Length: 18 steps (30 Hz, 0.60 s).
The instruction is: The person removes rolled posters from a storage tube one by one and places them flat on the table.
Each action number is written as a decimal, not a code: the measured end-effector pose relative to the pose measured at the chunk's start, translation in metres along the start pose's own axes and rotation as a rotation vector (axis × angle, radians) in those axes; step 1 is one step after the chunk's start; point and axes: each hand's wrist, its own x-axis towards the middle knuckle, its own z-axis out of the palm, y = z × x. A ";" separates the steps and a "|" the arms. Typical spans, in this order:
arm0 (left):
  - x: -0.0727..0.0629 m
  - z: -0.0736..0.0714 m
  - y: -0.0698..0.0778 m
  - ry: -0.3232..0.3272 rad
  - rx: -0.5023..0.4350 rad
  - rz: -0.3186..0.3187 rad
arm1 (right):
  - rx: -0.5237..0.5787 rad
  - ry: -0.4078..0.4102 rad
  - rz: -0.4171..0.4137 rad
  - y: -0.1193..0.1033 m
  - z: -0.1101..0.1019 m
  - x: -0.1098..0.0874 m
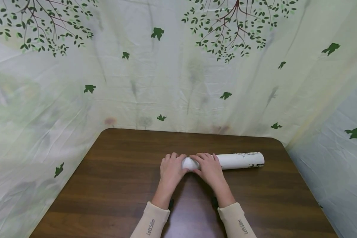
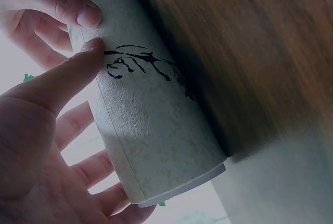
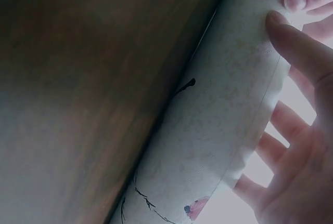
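Note:
A white wallpaper roll (image 1: 241, 160) with black branch drawings lies crosswise on the brown table in the head view. My left hand (image 1: 172, 168) grips its left end, the thumb on the near side and the fingers around the far side. Close beside it, my right hand (image 1: 209, 168) holds the roll around its left-middle part in the same way. In the left wrist view, a straight edge line runs along the roll (image 2: 135, 115), near the left thumb. A pink flower print shows on the roll (image 3: 229, 94) in the right wrist view.
The wood-grain table (image 1: 113, 185) has rounded far corners. Behind and beside it hangs a pale cloth (image 1: 178, 82) printed with green leaves and branches. Cream sleeves (image 1: 154, 219) cover both forearms.

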 end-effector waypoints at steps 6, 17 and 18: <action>0.000 -0.002 -0.003 0.023 -0.028 0.010 | -0.014 0.001 -0.001 -0.001 0.000 -0.001; 0.005 -0.019 -0.023 0.055 -0.200 -0.062 | -0.006 -0.003 0.011 -0.002 -0.002 0.000; 0.005 -0.021 -0.026 0.054 -0.219 -0.073 | -0.003 -0.004 0.012 -0.002 -0.002 0.000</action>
